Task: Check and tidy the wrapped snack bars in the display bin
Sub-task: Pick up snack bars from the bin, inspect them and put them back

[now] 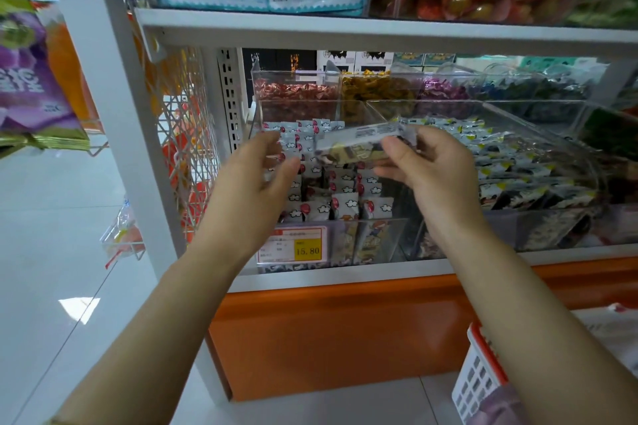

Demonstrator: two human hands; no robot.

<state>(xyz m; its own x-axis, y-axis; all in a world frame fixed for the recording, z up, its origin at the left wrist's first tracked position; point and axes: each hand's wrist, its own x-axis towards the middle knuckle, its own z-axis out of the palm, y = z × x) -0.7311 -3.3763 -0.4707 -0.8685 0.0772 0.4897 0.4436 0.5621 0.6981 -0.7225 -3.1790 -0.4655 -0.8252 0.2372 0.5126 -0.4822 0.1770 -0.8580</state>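
Forearms bare, both raised toward the shelf's lower level.

Left hand (pixel 257 166): grip slack, fingers loosely extended, holding nothing. It hovers over the left part of the clear acrylic display bin (pixel 386 235). I cannot tell whether it touches anything.

Bin contents: white-wrapped snack bars with red spots and cloud print (pixel 340 205), mostly upright in rows. The front rows look orderly; the bars toward the back lean unevenly. A red-and-yellow price label (pixel 291 248) sits on the bin's front wall.

Single wrapped snack bar, silvery wrapper with dark print, motion-blurred (pixel 359 143): held level above the bin, clear of the rows.

Right hand (pixel 428 166): grip closed on the bar's right end, pinched between thumb and forefinger.

Further right, a neighbouring clear bin of blue-and-yellow-trimmed packets (pixel 518 166).

Judgement: task is mid-way, in the checking step. One bar is out for inspection and not yet returned. Remaining work is to place it back in a row and straighten the leaning bars at the rear. How many bars are already checked cannot be told.
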